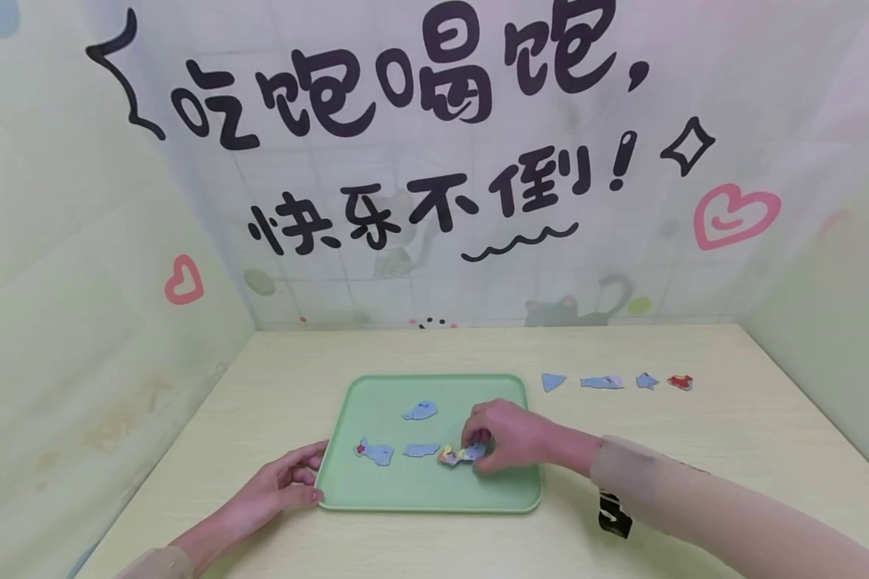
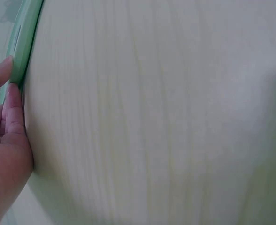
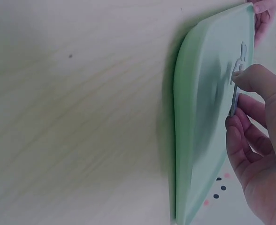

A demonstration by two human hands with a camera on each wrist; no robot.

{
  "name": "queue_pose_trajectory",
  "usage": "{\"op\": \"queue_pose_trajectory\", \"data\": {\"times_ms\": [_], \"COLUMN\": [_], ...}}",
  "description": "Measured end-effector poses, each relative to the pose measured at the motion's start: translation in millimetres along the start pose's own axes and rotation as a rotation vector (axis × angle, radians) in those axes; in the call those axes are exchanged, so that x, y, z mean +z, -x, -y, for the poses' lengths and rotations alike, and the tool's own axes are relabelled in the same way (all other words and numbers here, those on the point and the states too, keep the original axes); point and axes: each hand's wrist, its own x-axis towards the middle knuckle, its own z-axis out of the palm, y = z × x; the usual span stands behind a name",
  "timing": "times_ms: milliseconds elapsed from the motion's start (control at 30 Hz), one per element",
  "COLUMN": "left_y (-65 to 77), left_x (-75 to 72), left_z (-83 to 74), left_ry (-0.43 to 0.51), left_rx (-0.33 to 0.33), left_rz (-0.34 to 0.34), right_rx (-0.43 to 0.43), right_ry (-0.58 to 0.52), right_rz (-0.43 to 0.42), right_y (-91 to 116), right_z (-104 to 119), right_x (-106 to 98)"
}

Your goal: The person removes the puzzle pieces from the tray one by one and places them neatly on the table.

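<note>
A light green tray (image 1: 434, 494) lies on the table. My left hand (image 1: 287, 480) holds its left rim, thumb against the edge; the left wrist view shows the hand (image 2: 9, 140) at that edge too. Over the tray's right half, my right hand (image 1: 503, 434) pinches a flat blue puzzle piece (image 1: 472, 453) between thumb and fingers. The right wrist view shows this thin piece (image 3: 235, 99) edge-on. Close to its left lies a yellow-and-red patterned piece (image 1: 447, 457). Further left are a plain blue piece (image 1: 422, 449) and one with a red spot (image 1: 376, 453); another blue piece (image 1: 421, 410) lies above them.
Right of the tray, a row of loose pieces lies on the table: a blue triangle (image 1: 553, 381), a long blue strip (image 1: 602, 382), a small pointed blue piece (image 1: 648, 380) and a red one (image 1: 681, 382). A printed cloth wall (image 1: 434, 281) rises behind the table.
</note>
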Motion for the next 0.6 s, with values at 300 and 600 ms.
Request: {"op": "queue_pose_trajectory", "data": {"times_ms": [300, 600], "left_y": [-0.2, -0.4], "left_x": [0.1, -0.2], "left_z": [0.3, 0.3], "left_ry": [-0.002, -0.004], "left_rx": [-0.001, 0.004], "left_rz": [0.002, 0.002], "right_rx": [-0.012, 0.008], "right_ry": [0.009, -0.013], "right_rz": [-0.008, -0.067], "right_y": [9, 21], "right_z": [-3, -13], "right_x": [-5, -9]}}
